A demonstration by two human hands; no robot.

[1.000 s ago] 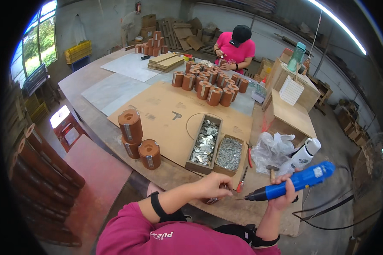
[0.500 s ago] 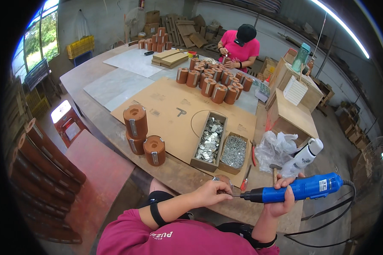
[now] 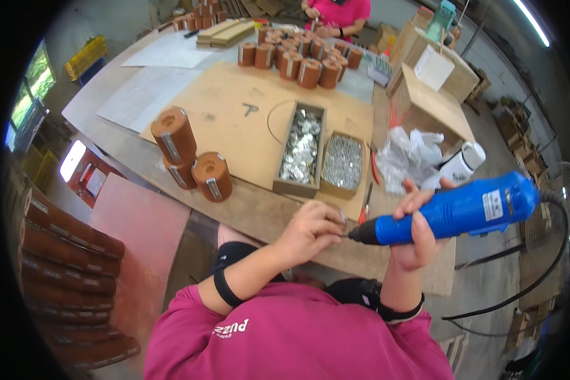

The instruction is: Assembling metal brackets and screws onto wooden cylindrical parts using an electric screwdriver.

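My right hand (image 3: 418,237) is wrapped round a blue electric screwdriver (image 3: 465,209) with a black nose, held level and pointing left. The nose reaches to the fingertips of my left hand (image 3: 313,231), which are closed together at the tip. What those fingers pinch is mostly hidden; a bit of shiny metal shows beside them. Just beyond stand a narrow box of flat metal pieces (image 3: 302,149) and a smaller box of screws (image 3: 343,161). To the left, a brown cylinder (image 3: 212,177) with a metal strip stands beside two stacked ones (image 3: 173,136).
Many more brown cylinders (image 3: 309,73) stand on the far table, before a person in pink (image 3: 339,16). A plastic bag (image 3: 408,155), white bottle (image 3: 465,163) and red-handled tool (image 3: 365,212) lie right. The screwdriver's black cord (image 3: 551,272) hangs at right. Long brown pieces (image 3: 76,278) are stacked left.
The view has tilted down, so the table things sit higher. The screwdriver appears larger and nearer. Its nose is still at my left fingertips, and its thin bit shows less.
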